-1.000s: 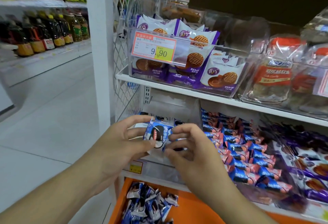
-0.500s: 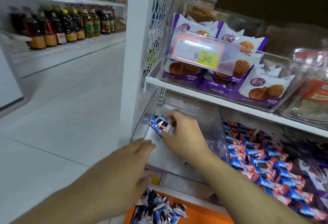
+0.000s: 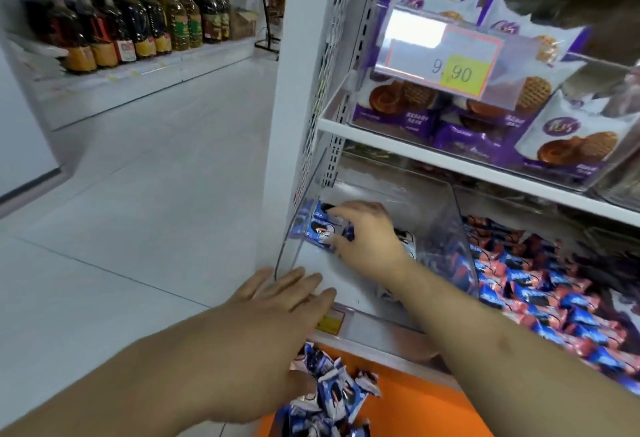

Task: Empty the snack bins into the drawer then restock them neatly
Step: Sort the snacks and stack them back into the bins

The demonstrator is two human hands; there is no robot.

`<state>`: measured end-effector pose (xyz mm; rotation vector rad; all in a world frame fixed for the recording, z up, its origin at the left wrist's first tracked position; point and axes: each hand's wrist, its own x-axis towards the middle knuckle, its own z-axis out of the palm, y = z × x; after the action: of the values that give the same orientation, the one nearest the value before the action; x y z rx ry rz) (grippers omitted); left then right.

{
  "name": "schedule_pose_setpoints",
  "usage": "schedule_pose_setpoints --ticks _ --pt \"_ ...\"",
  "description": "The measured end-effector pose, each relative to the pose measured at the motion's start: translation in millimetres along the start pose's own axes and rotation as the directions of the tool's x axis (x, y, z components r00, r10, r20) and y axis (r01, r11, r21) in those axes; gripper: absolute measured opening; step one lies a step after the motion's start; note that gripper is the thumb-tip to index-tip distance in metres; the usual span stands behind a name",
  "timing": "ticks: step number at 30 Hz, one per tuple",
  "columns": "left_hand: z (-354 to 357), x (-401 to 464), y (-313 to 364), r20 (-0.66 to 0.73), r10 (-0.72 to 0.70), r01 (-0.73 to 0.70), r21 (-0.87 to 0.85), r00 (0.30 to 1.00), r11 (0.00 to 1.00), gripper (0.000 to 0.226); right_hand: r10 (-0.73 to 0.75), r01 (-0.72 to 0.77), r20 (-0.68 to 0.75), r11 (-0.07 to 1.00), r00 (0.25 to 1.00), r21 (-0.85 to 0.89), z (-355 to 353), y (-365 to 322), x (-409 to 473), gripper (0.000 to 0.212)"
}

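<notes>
Head view: the right hand [image 3: 369, 236] is reached into a clear bin [image 3: 446, 229] on the lower shelf, its fingertips pressed onto blue-and-white snack packets [image 3: 320, 225] laid against the bin's left wall near the back. The fingers are bent over the packets; whether one is pinched or only pressed flat cannot be told. The left hand [image 3: 266, 326] is held open, fingers straight and spread, just in front of the bin's front left corner, nothing gripped; contact with the bin's edge cannot be confirmed. More of the same packets are seen under the right wrist inside the bin. A loose heap of packets [image 3: 329, 398] is noted in the orange drawer [image 3: 415, 409] below the shelf, partly covered by the left hand. A yellow tag [image 3: 329, 322] is fixed on the shelf edge. To the right, a neighbouring bin is filled with blue-and-pink packets [image 3: 540, 291]. On the shelf above, purple biscuit packs [image 3: 568, 139] are stacked behind a price label [image 3: 460, 73] reading 9.90. Across the aisle, oil bottles [image 3: 138, 28] are lined on shelving.
</notes>
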<state>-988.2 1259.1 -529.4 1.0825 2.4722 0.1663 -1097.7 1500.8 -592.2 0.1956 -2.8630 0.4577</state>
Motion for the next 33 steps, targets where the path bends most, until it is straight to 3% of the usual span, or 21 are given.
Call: schedule_pose_setpoints --ticks 5,8,11,13,15,17,19,21,23,26,29,33 --pt "-11 -26 23 0.071 0.004 0.005 -0.119 0.997 0.993 0.087 -0.105 0.147 -0.159 0.947 0.982 0.284 -77 -38 -111 0.027" --pt "4 -30 37 0.153 0.064 -0.042 -0.144 0.986 0.989 0.075 -0.163 0.125 0.053 0.893 0.985 0.432 -96 -49 -189 0.022" --pt "46 -8 49 0.217 0.091 -0.057 -0.158 0.972 0.986 0.066 -0.124 0.004 0.361 0.949 0.924 0.316 -59 -28 -237 0.022" --pt "85 18 50 0.247 0.059 -0.018 -0.166 0.967 0.986 0.077 -0.022 -0.082 0.506 0.98 0.862 0.181 -12 1 -257 0.035" --pt "123 44 53 0.274 -0.001 0.048 -0.164 0.962 0.985 0.096 0.097 -0.179 0.607 0.981 0.789 0.076 38 33 -271 0.065" --pt "158 71 54 0.304 -0.079 0.13 -0.152 0.949 0.98 0.114 0.156 -0.264 0.669 0.962 0.727 0.062 84 59 -279 0.099" --pt "199 97 49 0.343 -0.176 0.233 -0.135 0.923 0.963 0.131 0.178 -0.345 0.7 0.933 0.692 0.105 120 74 -282 0.12" --pt "241 116 39 0.389 -0.251 0.311 -0.098 0.886 0.945 0.144 0.178 -0.385 0.748 0.916 0.64 0.111 146 76 -285 0.127" --pt "270 126 32 0.424 -0.284 0.339 -0.057 0.86 0.939 0.148 0.145 -0.335 0.771 0.938 0.62 0.093 166 75 -292 0.12" --pt "291 124 29 0.448 -0.285 0.351 -0.069 0.848 0.934 0.136 0.147 -0.295 0.754 0.953 0.64 0.065 186 75 -303 0.106" --pt "302 121 23 0.375 -0.304 0.366 -0.104 0.876 0.925 0.119 0.15 -0.27 0.745 0.962 0.649 0.041 192 82 -313 0.095" --pt "309 115 22 0.268 -0.287 0.342 -0.187 0.92 0.921 0.067 0.127 -0.24 0.713 0.969 0.69 0.059 185 78 -321 0.082"
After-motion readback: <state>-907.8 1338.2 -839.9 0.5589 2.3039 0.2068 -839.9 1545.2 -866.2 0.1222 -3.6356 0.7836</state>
